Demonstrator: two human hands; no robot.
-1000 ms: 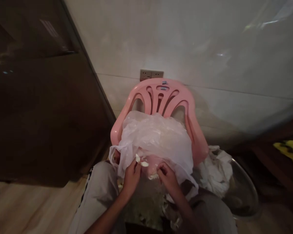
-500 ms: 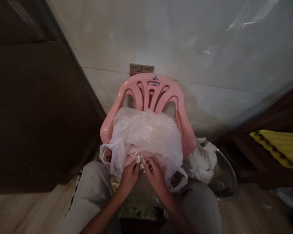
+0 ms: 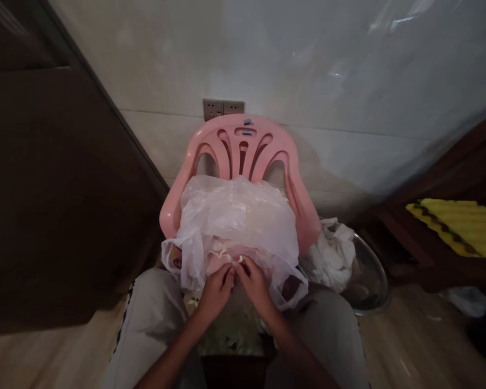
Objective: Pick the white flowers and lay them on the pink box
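Observation:
My left hand (image 3: 217,286) and my right hand (image 3: 252,282) meet at their fingertips just above the front of a pink plastic chair's seat. A small, pale, curved piece (image 3: 240,259) shows at my right fingertips; its kind is too small to tell. The left fingers are pinched together, and what they hold, if anything, is hidden. Just beyond the hands, a thin whitish strip (image 3: 218,254) lies near the opening of a translucent white plastic bag (image 3: 238,208). The bag is spread across the seat of the pink chair (image 3: 303,216).
To the right, a metal basin (image 3: 375,270) holds a crumpled white bag (image 3: 334,251). A yellow ridged pad (image 3: 457,224) lies on dark wooden furniture. On the left stands a dark cabinet (image 3: 65,205). Between the knees is a greenish, stained surface (image 3: 235,329) with pale scraps.
My hands have closed together at the fingertips, where pale bits showed between them before. The small curved piece now shows at the right fingertips. The view has shifted slightly.

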